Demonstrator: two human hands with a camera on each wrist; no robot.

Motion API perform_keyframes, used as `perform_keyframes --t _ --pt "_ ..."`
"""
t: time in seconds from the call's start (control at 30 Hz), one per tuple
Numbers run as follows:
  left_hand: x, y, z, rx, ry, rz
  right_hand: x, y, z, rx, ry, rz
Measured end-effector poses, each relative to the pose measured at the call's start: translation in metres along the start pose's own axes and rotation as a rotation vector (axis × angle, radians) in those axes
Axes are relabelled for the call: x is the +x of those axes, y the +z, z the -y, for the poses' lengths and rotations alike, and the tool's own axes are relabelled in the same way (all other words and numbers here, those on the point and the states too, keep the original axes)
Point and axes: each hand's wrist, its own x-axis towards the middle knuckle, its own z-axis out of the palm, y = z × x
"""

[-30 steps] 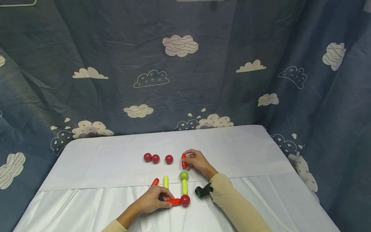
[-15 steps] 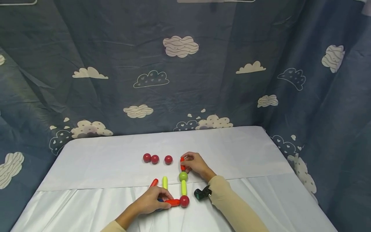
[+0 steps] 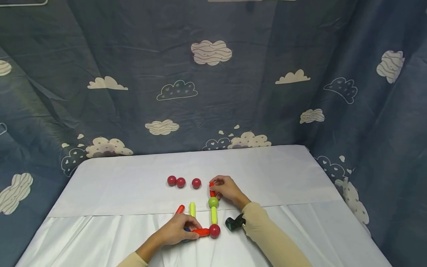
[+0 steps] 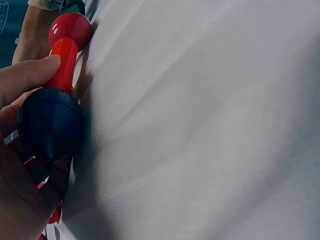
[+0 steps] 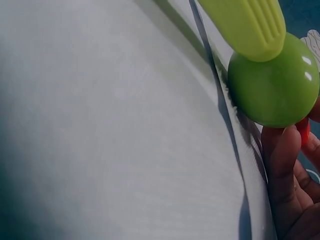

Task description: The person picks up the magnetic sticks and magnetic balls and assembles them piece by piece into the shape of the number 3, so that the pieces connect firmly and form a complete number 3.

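Behind a white-clothed table [image 3: 267,167], a dark blue curtain [image 3: 126,55] printed with pale clouds is hung. Leftmost, a ridged red rod [image 3: 201,232] is clamped in the left hand [image 3: 178,229]: the thumb is pressed along one side, the other fingers are curled beneath, and they are parted only by the rod's thickness. Against the rod's near end, inside the curl of that hand, a dark blue ball [image 4: 50,125] is seated. Just beyond the knuckles, a loose red rod [image 3: 180,209] and a loose yellow-green rod [image 3: 192,209] are partly covered by the hand. Farther beyond this grip, three red balls [image 3: 181,182] are laid out, the two on the left side by side and the third slightly apart.

To the right of the left fingertips, a red end ball [image 3: 215,231] is met by the held rod. From it, a yellow-green connecting rod [image 3: 214,216] is run away to a green ball [image 3: 213,202], just short of the right hand [image 3: 228,189]. There a second red rod [image 3: 212,189] is pinched between thumb and fingers, its near end brought to the green ball.
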Motion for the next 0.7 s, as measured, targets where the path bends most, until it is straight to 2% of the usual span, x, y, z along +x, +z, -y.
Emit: perform_keyframes --t 0.7 --pt "0.0002 0.0002 0.0009 -0.004 0.01 -0.005 -0.0015 0.0013 0.0043 -0.057 -0.013 -0.002"
